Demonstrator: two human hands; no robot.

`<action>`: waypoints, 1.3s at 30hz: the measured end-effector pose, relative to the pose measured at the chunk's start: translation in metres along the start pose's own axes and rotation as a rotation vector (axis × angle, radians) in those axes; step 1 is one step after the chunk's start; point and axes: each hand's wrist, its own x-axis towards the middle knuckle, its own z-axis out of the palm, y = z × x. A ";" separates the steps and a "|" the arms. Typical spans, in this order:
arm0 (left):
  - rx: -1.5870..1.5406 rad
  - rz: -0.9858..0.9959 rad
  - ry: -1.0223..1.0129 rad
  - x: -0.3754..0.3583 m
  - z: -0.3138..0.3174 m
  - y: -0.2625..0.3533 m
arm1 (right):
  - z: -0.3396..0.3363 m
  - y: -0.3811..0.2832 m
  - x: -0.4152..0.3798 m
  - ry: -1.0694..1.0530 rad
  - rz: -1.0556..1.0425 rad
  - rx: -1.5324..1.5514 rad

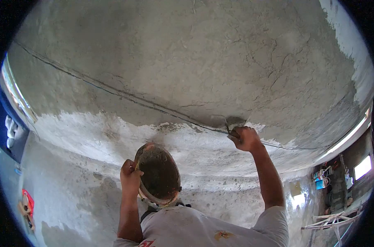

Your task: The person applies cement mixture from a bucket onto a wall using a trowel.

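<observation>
My left hand [131, 176] is closed round the rim of a round mortar bucket [158, 173], its opening turned up toward me. Grey mortar coats the bucket's inside, and its rim is crusted. Higher and to the right, my right hand [248, 139] is wrapped round the handle of a trowel [235, 132], which is held against the wall at the lower edge of the grey plaster [187, 74]. A dark, wet-looking patch lies just above that fist. The trowel's blade is mostly hidden. A thin dark cable [154, 108] runs across the wall and passes by the trowel.
Below the grey plaster runs a whitish band of wall [100, 133]. Several buckets [321, 179] are at the far right, above a metal frame [335, 222]. A red item [28, 201] lies at the far left, below a blue surface [8, 123]. The floor has damp stains.
</observation>
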 end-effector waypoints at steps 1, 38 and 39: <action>-0.004 0.000 0.001 0.000 0.000 0.000 | 0.002 0.001 0.000 -0.069 0.023 -0.078; 0.099 -0.127 0.203 -0.058 0.013 -0.069 | 0.253 -0.088 -0.197 -0.158 0.225 0.628; 0.178 -0.153 0.213 -0.060 0.014 -0.074 | 0.248 -0.085 -0.196 -0.213 0.228 0.613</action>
